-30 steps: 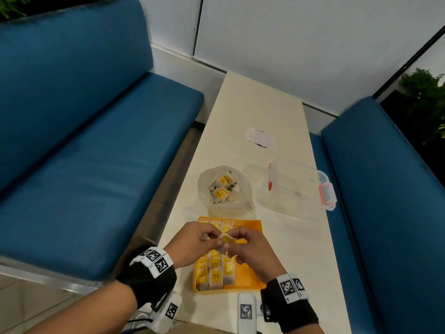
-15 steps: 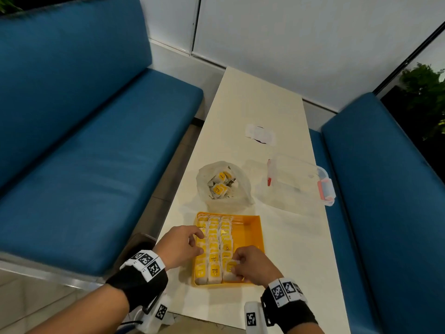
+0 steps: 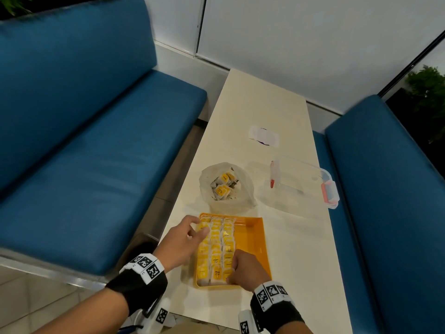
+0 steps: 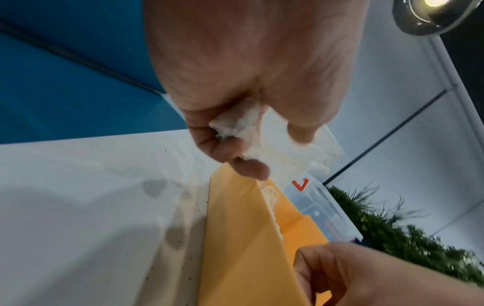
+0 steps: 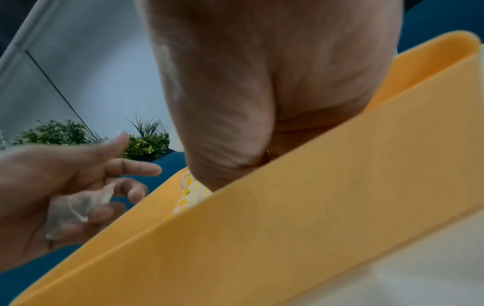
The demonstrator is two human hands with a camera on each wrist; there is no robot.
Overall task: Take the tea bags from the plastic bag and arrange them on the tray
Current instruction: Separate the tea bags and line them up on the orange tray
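Over at the near left edge of the orange tray, the left hand curls its fingers round a crumpled clear wrapper. Just right of it, rows of tea bags fill the tray. The right hand pinches the nearest one. Beyond both hands sits the plastic bag, with more inside.
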